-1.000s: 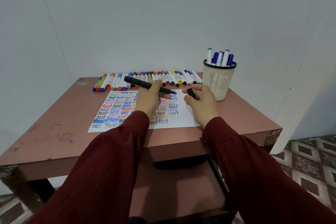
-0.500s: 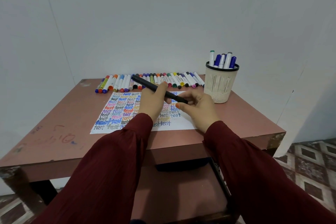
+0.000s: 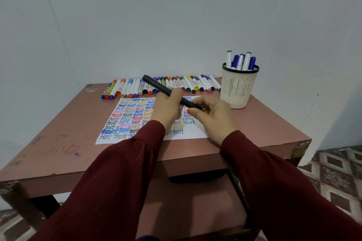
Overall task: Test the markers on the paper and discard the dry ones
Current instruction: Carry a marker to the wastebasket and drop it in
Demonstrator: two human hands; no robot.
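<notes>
Black and slim, the round-barrelled marker [image 3: 156,85] slants above the lettered white paper [image 3: 125,115] on the scuffed reddish-brown surface [image 3: 58,133], fingers of the left hand [image 3: 168,107] curled round its middle, fingers of the right hand [image 3: 212,112] pinching its right end, left of a ribbed cream cup [image 3: 238,88].

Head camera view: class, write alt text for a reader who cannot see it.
The left hand grips a black marker and the right hand pinches its end, above a paper filled with colourful "test" words. Behind lie a row of markers and a cup holding more.
</notes>
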